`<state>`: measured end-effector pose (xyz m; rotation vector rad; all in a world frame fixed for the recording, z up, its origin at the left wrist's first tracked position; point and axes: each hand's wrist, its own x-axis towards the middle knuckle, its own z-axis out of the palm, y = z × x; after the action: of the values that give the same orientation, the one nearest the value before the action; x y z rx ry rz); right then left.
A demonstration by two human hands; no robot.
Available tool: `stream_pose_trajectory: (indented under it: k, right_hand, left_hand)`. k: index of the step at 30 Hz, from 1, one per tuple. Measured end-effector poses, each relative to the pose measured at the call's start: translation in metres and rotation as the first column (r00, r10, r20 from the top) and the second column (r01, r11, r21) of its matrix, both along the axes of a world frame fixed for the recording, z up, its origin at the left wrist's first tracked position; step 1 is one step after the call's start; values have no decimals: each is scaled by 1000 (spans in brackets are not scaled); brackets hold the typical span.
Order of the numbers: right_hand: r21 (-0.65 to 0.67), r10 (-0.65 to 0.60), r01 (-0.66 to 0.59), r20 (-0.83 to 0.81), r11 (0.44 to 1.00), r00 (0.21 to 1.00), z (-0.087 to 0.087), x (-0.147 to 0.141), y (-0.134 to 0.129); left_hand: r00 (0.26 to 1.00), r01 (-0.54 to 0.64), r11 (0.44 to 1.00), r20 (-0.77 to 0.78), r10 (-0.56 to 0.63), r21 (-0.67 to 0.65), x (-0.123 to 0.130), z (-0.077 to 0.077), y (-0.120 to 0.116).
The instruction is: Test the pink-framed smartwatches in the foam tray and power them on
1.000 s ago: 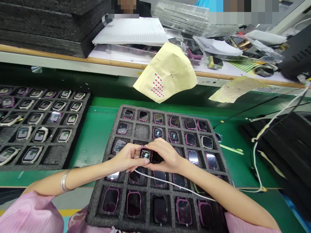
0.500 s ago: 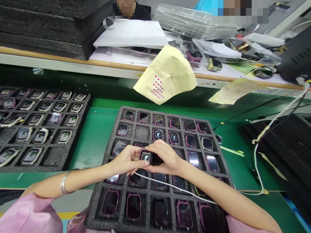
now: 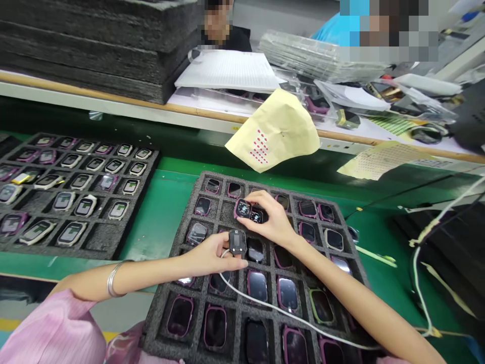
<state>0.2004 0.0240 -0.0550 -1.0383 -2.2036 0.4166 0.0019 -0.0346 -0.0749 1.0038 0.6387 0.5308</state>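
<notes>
My left hand (image 3: 223,255) is closed on a small black charging dock (image 3: 237,242) with metal contacts on its face, and a white cable (image 3: 257,303) runs from it. Farther forward, my right hand (image 3: 271,217) grips a purple-cased smartwatch (image 3: 243,208) between thumb and fingers; its screen is lit. The watch is over the second row of a dark foam tray (image 3: 155,323), close to another lit smartwatch (image 3: 256,216) partly hidden by my fingers. I cannot tell whether the held watch touches the tray. Many dark-screened watches (image 3: 215,326) lie in the surrounding compartments.
To the left, a second foam tray (image 3: 132,222) carries pale and purple watches. Stacked black foam (image 3: 113,45) stands on the shelf behind, beside papers (image 3: 231,71). Yellow sheets (image 3: 276,131) hang from the shelf edge. Cables (image 3: 417,253) dangle at right; two people are beyond.
My hands have separated. The right one has carried the lit watch forward to the second row, while the left stays back with the charging dock, whose contact face now shows. The camera view has shifted.
</notes>
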Motion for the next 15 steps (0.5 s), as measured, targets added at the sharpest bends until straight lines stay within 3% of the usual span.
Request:
stream_pose_trajectory:
  k: [4,9,15]
  right_hand:
    - [-9,26,-25,389,1000,921,4,-10,14]
    - [-12,57,-58,454,998,889,17,-55,27]
    - [-15,66,-69,548,998,834,3,-98,37]
  left_hand:
    - [1000,19,996,-3,-19,-83,-12,-4,-2]
    - [998,14,999,61,-11,-52,-24,-16,-3]
    - [995,29,999,94,-24,-46,-22,-16,1]
